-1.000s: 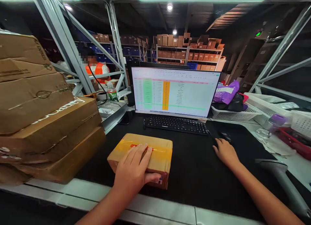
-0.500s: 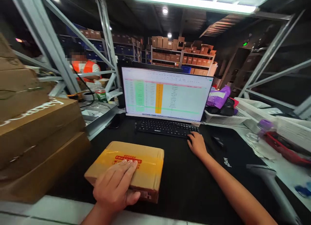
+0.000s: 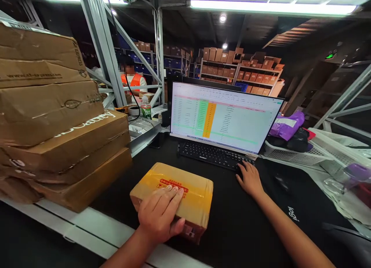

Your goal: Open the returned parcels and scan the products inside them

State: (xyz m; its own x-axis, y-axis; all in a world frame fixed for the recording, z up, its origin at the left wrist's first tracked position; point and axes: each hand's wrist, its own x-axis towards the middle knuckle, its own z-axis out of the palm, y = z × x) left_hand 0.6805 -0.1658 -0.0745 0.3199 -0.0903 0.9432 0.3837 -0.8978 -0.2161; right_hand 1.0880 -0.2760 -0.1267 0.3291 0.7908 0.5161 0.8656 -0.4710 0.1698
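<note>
Under flat, unclenched fingers [image 3: 171, 194] of left hand [image 3: 159, 216]: yellow-taped brown parcel [image 3: 198, 198], red label [image 3: 174, 184].

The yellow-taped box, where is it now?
Head view, low centre: the yellow-taped box lies on the black mat under the left hand, before the keyboard, right of the carton stack.

Stack of worn brown cardboard cartons [image 3: 58, 117] at left bench edge. Wide flat monitor [image 3: 226, 117] lit, showing a spreadsheet. Purple plastic mailer bag [image 3: 285, 125] lies in white perforated basket [image 3: 292, 156], right of monitor. Green-labelled plastic bottle [image 3: 146, 109] stands left of monitor.
</note>
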